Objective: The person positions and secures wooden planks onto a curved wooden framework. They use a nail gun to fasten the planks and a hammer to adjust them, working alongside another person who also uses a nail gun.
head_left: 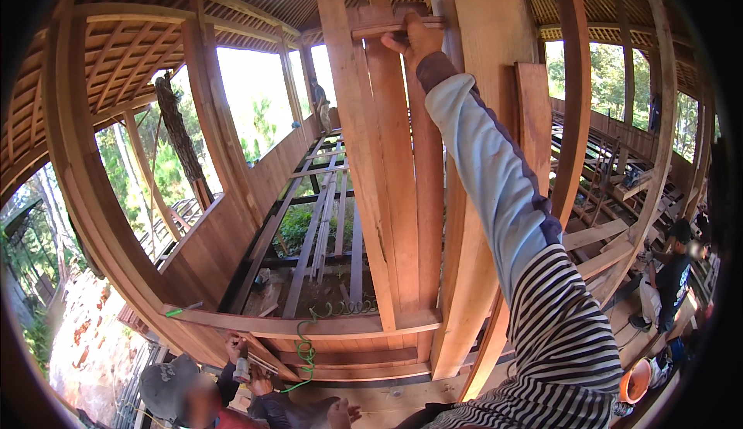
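My right hand (418, 40) is raised high, its fingers closed round the right end of a short horizontal wooden piece (379, 20). That piece lies across the tops of upright reddish boards (402, 158), which stand side by side on a wooden rail (309, 325). To the right of the hand rises a broad, pale timber post (495, 27). My left hand is out of the picture.
At lower left a person in a grey cap (172, 386) holds a tool (243, 369) near a coiled green hose (307, 348). Open floor joists (309, 228) lie beyond the boards. Another person (672, 278) sits at right near an orange bucket (636, 381).
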`<state>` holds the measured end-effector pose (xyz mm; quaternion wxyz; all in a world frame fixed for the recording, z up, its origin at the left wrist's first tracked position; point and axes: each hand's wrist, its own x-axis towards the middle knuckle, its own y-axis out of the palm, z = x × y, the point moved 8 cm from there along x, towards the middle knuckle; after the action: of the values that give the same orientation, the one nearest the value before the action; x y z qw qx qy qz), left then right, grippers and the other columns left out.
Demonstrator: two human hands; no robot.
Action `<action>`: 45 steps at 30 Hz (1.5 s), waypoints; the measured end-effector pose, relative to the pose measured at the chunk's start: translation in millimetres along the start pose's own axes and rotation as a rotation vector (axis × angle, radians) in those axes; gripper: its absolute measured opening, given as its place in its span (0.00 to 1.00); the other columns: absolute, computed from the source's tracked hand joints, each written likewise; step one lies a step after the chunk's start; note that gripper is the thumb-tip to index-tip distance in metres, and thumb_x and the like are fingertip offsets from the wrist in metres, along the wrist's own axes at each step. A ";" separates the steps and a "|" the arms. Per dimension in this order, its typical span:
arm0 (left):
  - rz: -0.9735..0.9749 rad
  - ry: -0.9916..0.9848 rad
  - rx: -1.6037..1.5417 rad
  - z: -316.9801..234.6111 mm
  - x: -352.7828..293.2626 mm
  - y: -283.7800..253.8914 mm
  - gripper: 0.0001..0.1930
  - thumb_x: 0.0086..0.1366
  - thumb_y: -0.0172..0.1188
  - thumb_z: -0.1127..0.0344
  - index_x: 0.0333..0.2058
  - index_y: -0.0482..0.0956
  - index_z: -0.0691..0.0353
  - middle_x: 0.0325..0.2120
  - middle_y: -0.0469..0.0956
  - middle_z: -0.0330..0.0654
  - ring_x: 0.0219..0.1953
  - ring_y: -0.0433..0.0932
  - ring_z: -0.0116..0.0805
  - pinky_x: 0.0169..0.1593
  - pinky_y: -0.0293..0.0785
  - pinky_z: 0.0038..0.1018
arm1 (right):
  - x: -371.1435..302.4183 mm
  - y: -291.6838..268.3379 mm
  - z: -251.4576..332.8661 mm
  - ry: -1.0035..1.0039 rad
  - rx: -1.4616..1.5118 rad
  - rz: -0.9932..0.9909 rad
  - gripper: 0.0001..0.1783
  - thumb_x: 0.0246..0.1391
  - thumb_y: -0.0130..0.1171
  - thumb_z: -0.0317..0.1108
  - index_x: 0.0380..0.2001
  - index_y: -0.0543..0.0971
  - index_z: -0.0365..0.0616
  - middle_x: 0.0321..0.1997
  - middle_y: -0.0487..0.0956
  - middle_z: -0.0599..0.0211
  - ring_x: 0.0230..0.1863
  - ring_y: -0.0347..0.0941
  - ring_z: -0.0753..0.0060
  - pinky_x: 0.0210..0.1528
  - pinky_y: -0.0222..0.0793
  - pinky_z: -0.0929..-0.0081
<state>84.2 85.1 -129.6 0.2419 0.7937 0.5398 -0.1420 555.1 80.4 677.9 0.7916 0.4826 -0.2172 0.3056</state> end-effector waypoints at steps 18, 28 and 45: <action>0.474 2.119 -0.074 -428.0 -451.7 174.9 0.28 0.63 0.53 0.43 0.45 0.69 0.67 0.33 0.77 0.50 0.34 0.77 0.43 0.34 0.73 0.35 | -8.3 -8.5 1.4 0.054 -0.044 -0.105 0.17 0.57 0.56 0.36 0.41 0.69 0.30 0.38 0.72 0.56 0.33 0.76 0.60 0.23 0.84 0.67; 0.306 2.447 -0.020 -426.5 -494.0 185.3 0.24 0.63 0.52 0.45 0.42 0.72 0.64 0.34 0.77 0.47 0.32 0.77 0.42 0.33 0.74 0.36 | 2.6 -1.5 -7.7 0.020 -0.175 -0.035 0.44 0.56 0.55 0.50 0.59 0.51 0.21 0.46 0.75 0.50 0.31 0.80 0.65 0.27 0.78 0.79; 0.093 2.472 -0.139 -411.0 -510.5 140.8 0.19 0.65 0.51 0.47 0.37 0.76 0.58 0.37 0.78 0.42 0.30 0.78 0.39 0.31 0.74 0.36 | 10.7 2.2 0.3 -0.218 -0.282 0.058 0.19 0.50 0.64 0.37 0.39 0.72 0.34 0.36 0.75 0.60 0.32 0.76 0.62 0.31 0.82 0.69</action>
<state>7.4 -138.7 497.7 -0.3831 0.3989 0.3835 0.7396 561.2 83.9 686.3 0.8140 0.3905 -0.3564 0.2407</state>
